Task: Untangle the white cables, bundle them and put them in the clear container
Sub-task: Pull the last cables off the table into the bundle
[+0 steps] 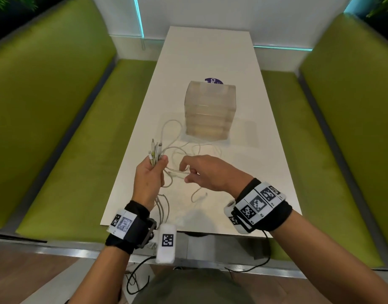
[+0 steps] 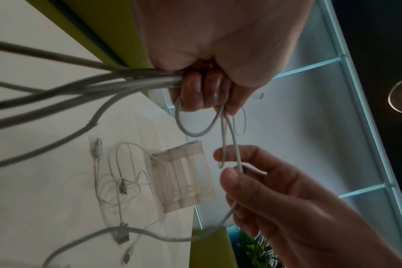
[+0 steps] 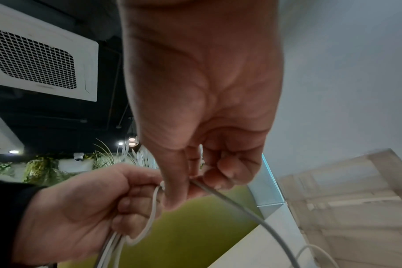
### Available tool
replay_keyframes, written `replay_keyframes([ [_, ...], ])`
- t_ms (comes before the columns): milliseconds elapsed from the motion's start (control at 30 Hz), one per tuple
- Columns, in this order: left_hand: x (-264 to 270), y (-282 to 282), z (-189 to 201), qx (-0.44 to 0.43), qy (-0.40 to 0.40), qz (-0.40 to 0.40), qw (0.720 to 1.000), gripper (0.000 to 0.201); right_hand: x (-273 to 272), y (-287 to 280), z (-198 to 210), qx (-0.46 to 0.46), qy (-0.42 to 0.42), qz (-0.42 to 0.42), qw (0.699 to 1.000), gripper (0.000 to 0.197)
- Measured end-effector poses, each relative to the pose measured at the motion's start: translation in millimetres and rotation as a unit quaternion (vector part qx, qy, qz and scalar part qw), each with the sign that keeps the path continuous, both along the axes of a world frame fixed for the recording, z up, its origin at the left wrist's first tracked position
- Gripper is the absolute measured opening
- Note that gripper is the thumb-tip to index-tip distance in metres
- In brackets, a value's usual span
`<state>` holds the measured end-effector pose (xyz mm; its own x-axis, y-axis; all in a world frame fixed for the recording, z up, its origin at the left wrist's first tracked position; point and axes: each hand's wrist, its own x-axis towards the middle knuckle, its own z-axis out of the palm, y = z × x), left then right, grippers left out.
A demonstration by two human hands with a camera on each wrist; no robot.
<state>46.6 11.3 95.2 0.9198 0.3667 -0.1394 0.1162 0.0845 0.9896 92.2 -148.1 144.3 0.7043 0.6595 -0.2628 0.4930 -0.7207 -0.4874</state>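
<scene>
a person's left hand (image 1: 148,179) grips a bunch of white cables (image 1: 166,150) above the near end of a white table (image 1: 210,53), fingers curled tight round the strands, plug ends fanning up past the thumb. the right hand (image 1: 207,173) pinches a single strand between thumb and forefinger, just beside the left. loose loops trail over the tabletop toward the clear container (image 1: 209,110), which stands upright mid-table, between green benches (image 1: 57,119).
</scene>
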Motion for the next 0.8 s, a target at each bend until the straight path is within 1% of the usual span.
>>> replay_keyframes([
  [67, -4.4, 3.9, -0.7, -0.008, 0.018, -0.014, 1.000, 0.019, -4.2, -4.1, 1.8, 0.024, 0.000, -0.034, 0.999, 0.032],
  [133, -8.0, 8.2, 0.2, -0.013, 0.041, -0.042, 0.998, 0.022, -8.7, -7.1, 3.5, 0.084, -0.020, -0.064, 0.994, 0.047],
  [200, -11.1, 11.0, 2.4, -0.014, 0.067, -0.096, 0.993, 0.019, -8.5, -10.5, 6.2, 0.147, -0.028, -0.081, 0.985, 0.064],
  [233, -12.9, 11.4, 4.0, -0.010, 0.075, -0.131, 0.988, 0.016, -6.4, -12.0, 8.1, 0.166, -0.019, -0.083, 0.982, 0.068],
  [267, -15.0, 11.8, 6.1, -0.002, 0.079, -0.166, 0.983, 0.014, -3.4, -13.0, 9.8, 0.174, -0.006, -0.079, 0.981, 0.065],
  [367, -20.3, 12.2, 12.9, 0.018, 0.082, -0.238, 0.968, 0.011, 2.0, -14.3, 9.1, 0.136, 0.011, -0.044, 0.990, 0.035],
  [433, -22.1, 13.5, 14.8, 0.020, 0.086, -0.260, 0.962, 0.013, -0.6, -14.5, 3.7, 0.132, 0.028, -0.035, 0.990, 0.025],
  [533, -23.8, 13.9, 15.1, 0.017, 0.082, -0.266, 0.960, 0.020, -6.6, -14.2, 0.3, 0.146, 0.069, -0.046, 0.986, 0.015],
  [633, -23.4, 11.7, 15.4, 0.019, 0.062, -0.262, 0.963, 0.021, -13.2, -12.1, -3.3, 0.149, 0.131, -0.051, 0.979, 0.010],
  [700, -23.7, 9.3, 16.4, 0.031, 0.050, -0.269, 0.961, 0.021, -17.0, -11.5, -8.7, 0.141, 0.158, -0.051, 0.976, 0.006],
  [767, -24.2, 7.2, 15.4, 0.046, 0.039, -0.253, 0.965, 0.028, -19.8, -14.1, -13.7, 0.142, 0.179, -0.053, 0.972, 0.013],
  [800, -24.2, 6.7, 13.9, 0.049, 0.034, -0.233, 0.971, 0.030, -21.8, -16.3, -16.1, 0.147, 0.190, -0.051, 0.969, 0.012],
])
